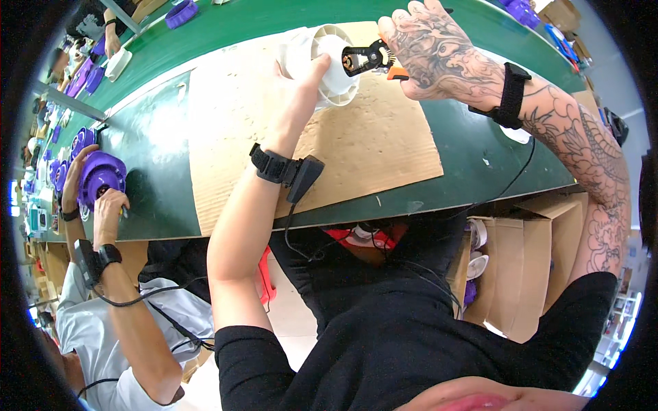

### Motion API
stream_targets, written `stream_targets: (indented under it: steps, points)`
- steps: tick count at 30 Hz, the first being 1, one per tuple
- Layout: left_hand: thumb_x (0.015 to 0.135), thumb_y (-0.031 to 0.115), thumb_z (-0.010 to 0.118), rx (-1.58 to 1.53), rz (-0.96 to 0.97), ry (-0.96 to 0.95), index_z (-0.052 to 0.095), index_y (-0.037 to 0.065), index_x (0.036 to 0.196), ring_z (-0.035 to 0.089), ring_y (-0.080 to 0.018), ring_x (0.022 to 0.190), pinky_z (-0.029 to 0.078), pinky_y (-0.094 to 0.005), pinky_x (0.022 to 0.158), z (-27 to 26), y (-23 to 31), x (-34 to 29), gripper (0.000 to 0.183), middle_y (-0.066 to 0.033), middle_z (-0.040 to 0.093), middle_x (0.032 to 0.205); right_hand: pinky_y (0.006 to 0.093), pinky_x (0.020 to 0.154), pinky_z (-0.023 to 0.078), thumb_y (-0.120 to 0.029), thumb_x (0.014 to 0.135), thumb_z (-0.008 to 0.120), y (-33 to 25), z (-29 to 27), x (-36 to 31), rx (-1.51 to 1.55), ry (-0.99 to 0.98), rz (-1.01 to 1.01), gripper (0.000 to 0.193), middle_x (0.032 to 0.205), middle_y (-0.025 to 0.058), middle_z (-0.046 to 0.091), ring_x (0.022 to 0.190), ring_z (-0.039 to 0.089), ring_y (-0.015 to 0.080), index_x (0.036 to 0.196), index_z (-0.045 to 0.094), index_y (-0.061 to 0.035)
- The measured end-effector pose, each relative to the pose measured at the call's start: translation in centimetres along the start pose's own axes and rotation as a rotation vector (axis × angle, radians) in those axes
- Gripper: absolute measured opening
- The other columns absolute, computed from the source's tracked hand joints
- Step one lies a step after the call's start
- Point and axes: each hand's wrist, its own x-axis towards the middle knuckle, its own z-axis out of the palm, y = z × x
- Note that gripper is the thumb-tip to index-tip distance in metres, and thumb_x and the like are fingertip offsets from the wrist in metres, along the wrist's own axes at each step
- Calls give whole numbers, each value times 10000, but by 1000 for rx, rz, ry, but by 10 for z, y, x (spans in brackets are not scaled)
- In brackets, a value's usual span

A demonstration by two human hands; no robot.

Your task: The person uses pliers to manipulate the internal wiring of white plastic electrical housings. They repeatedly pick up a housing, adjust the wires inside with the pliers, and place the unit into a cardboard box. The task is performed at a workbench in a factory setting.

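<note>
My left hand (299, 85) is closed around a white round plastic housing (336, 92) with a ribbed rim and a smooth domed middle, held over the cardboard sheet. The thumb rests on the rim near the dome. In my right hand (439, 58) is a wire stripper (367, 59) with a black head and orange handles. Its head points left and overlaps the right side of the housing's face; I cannot tell whether they touch. My fingers wrap around the handles and hide most of them.
A flat cardboard sheet (384, 147) covers part of the green table (154, 164). At left, a co-worker's hands hold a purple round part (103, 175). Purple parts (181, 14) lie farther back. An open cardboard box (514, 267) stands below the table's right edge, and a black cable (510, 181) hangs nearby.
</note>
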Motion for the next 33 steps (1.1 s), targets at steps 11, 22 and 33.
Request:
stream_targets:
  steps: [11,22,33]
  points:
    - [756,232,828,282,675,-80,692,-4,1165,610,-286,1090,523,-399,928,-3,4,-8,491,-151,625,1111,371,723,470,-372,679,705,9,66,2,936,-581,268,498,825,137,591,823,608,284,939,576,33]
    - [719,183,879,342,887,-82,582,-18,1294,604,-316,1160,522,-419,964,-19,-2,11,679,-181,623,1196,303,639,377,-290,796,611,-38,110,-24,1997,-453,292,256,706,24,479,639,463,154,868,550,-53]
    - [762,315,926,297,510,183,548,-48,1286,716,-263,927,579,-361,797,-9,8,13,741,-161,696,1061,457,806,491,-341,693,736,-39,108,27,827,225,403,525,896,222,650,833,629,409,1028,584,33]
